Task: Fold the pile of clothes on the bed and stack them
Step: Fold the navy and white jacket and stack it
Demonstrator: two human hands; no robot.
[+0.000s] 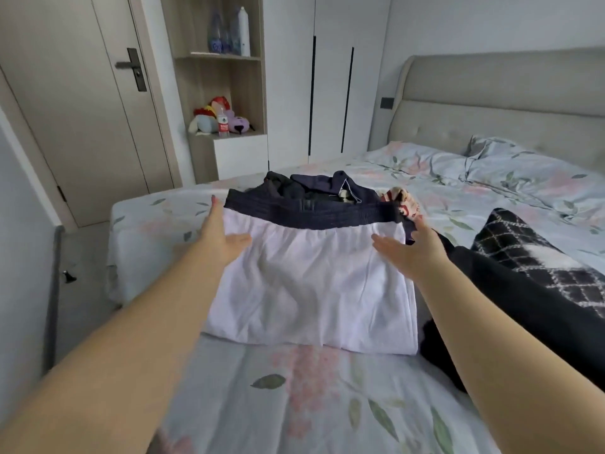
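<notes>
The folded white garment (pixel 311 283) is thin, smooth cloth, matt and softly creased. Its dark navy waistband (pixel 311 213) is ribbed elastic knit. The pale floral bedsheet (pixel 294 404) is matt printed cloth, lightly wrinkled. The black garment with a white lattice pattern (pixel 530 257) looks thicker and fuzzy, like a knit. The beige padded headboard (pixel 507 103) is upholstered in matt fabric. The open shelf niche (pixel 252 93) has a light wood-grain finish, and the tall white wardrobe doors (pixel 330 77) are smooth and matt. The clear bottles (pixel 217 34) are glossy plastic, the dark door handle (pixel 131 65) is dull metal, and the colourful toys (pixel 216 119) are plush.
</notes>
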